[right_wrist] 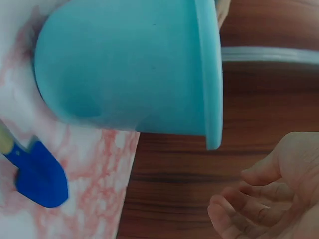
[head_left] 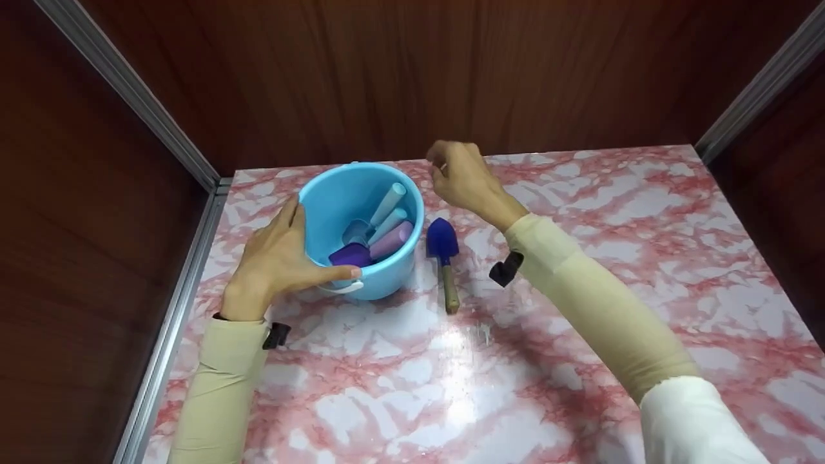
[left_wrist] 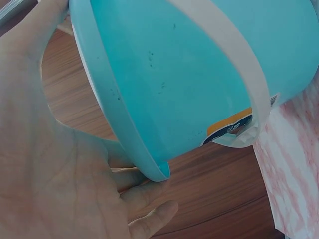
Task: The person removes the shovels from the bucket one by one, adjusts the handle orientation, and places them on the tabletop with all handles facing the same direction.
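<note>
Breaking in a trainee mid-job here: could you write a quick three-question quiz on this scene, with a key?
1. True or false: the blue trowel lies on the table, outside the bucket.
2. Which grip touches the bucket's rim? A) left B) right C) both
3. How many tool handles show inside the bucket?

Key: 1. True. 2. A, the left grip. 3. Three.

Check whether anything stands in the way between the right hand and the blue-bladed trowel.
Nothing visible does. The trowel lies uncovered on the table, nearer the person than the right hand; the bucket stands to its left, not between them.
</note>
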`<state>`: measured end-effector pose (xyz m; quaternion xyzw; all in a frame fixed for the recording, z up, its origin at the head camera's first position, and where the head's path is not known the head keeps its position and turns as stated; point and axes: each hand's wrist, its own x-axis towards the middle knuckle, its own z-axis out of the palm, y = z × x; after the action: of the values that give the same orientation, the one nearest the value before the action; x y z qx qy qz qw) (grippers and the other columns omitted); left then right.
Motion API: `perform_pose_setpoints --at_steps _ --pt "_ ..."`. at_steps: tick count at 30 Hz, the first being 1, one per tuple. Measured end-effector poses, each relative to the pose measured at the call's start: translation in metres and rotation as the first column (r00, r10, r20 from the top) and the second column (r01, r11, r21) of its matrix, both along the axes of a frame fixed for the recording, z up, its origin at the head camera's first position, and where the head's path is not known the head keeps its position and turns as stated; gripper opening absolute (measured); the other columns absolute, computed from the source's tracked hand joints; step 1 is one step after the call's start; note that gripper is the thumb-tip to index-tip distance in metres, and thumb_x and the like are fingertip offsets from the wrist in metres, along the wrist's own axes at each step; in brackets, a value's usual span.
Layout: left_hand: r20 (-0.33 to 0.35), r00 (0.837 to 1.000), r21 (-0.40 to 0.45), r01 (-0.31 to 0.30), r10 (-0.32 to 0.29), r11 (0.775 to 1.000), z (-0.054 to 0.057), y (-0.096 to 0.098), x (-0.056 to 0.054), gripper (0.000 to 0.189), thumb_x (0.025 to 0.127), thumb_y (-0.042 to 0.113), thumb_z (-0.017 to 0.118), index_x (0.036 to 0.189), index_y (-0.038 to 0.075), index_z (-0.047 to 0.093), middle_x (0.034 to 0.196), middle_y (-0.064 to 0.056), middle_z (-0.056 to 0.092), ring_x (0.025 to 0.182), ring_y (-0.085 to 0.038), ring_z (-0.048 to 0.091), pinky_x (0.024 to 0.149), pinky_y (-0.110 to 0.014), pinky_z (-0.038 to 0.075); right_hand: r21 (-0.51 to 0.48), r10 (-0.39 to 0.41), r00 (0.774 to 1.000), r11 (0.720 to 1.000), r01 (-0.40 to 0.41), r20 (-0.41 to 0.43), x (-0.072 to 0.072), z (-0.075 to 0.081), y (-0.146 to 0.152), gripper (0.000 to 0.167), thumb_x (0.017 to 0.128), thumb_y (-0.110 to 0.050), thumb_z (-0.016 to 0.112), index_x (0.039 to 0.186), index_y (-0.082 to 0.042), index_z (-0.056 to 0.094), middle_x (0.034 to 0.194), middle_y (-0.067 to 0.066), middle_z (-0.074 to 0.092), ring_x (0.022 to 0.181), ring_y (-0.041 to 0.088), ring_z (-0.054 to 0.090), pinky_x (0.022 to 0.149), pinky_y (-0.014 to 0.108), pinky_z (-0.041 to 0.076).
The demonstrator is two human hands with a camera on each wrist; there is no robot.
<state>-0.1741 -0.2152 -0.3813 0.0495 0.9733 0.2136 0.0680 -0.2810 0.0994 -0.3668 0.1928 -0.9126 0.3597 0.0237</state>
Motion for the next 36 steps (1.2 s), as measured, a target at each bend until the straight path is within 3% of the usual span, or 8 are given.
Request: perform_pose_setpoints --at_steps 5,14,18,24,27,31,36 --pt "-0.006 1.000 0.032 -0.003 0.003 0.999 -0.002 0.001 0.000 0.154 0.058 0.096 0.074 0.173 0.020 0.006 0.173 -0.012 0.028 0.154 -0.046 0.035 0.115 -0.075 0.041 0.052 0.060 0.997 0.997 -0.058 -0.044 -0.003 0.015 -0.017 0.029 0.104 -0.007 0.059 0.129 0.002 0.070 0.121 0.020 0.073 0.102 0.030 0.073 0.087 0.042 0.067" --pt "-0.047 0.999 0.061 0.014 -0.012 0.998 -0.005 -0.001 -0.001 0.148 0.060 0.094 0.076 0.172 0.020 0.012 0.169 -0.011 0.034 0.151 -0.042 0.042 0.114 -0.072 0.044 0.154 0.162 0.986 0.976 -0.153 -0.048 -0.003 0.020 -0.042 0.033 0.105 -0.011 0.063 0.136 -0.005 0.069 0.129 0.015 0.070 0.115 0.029 0.071 0.096 0.043 0.064" --pt "-0.048 0.999 0.044 0.010 -0.008 0.999 -0.004 -0.003 -0.001 0.148 0.061 0.095 0.074 0.172 0.020 0.011 0.171 -0.011 0.033 0.153 -0.042 0.040 0.116 -0.072 0.042 0.234 0.212 0.976 0.953 -0.194 -0.055 -0.002 0.024 -0.055 0.038 0.105 -0.014 0.067 0.142 -0.009 0.067 0.134 0.013 0.069 0.121 0.031 0.071 0.099 0.046 0.063" --pt "-0.083 0.996 -0.039 0.041 -0.044 0.998 -0.004 -0.004 -0.002 0.149 0.065 0.096 0.069 0.172 0.012 0.008 0.170 -0.017 0.032 0.152 -0.046 0.041 0.118 -0.072 0.040 0.401 0.341 0.940 0.863 -0.308 -0.013 -0.002 0.023 -0.074 0.046 0.104 -0.014 0.070 0.149 -0.005 0.061 0.147 0.017 0.065 0.131 0.039 0.067 0.104 0.053 0.059" --pt "-0.086 0.994 -0.065 0.056 -0.062 0.996 -0.004 -0.004 -0.002 0.151 0.066 0.098 0.066 0.172 0.007 0.007 0.171 -0.019 0.030 0.153 -0.047 0.040 0.119 -0.072 0.038 0.473 0.370 0.928 0.813 -0.340 0.032 -0.001 0.020 -0.080 0.047 0.104 -0.016 0.071 0.150 -0.008 0.062 0.146 0.017 0.066 0.129 0.041 0.069 0.103 0.056 0.058" --pt "-0.061 0.996 -0.078 0.062 -0.067 0.995 -0.004 -0.003 -0.003 0.153 0.066 0.099 0.064 0.172 0.006 0.003 0.176 -0.020 0.021 0.157 -0.049 0.032 0.123 -0.073 0.031 0.573 0.359 0.931 0.752 -0.326 0.058 0.001 0.014 -0.088 0.045 0.103 -0.015 0.072 0.147 -0.011 0.064 0.139 0.015 0.070 0.121 0.040 0.073 0.102 0.058 0.058" --pt "-0.047 0.997 -0.071 0.058 -0.062 0.996 -0.007 -0.004 -0.003 0.153 0.066 0.100 0.063 0.173 0.009 0.002 0.178 -0.017 0.016 0.159 -0.048 0.028 0.124 -0.074 0.027 0.704 0.387 0.922 0.648 -0.291 0.025 0.003 0.005 -0.098 0.037 0.101 -0.013 0.074 0.138 -0.009 0.070 0.122 0.015 0.076 0.104 0.034 0.077 0.099 0.056 0.060"
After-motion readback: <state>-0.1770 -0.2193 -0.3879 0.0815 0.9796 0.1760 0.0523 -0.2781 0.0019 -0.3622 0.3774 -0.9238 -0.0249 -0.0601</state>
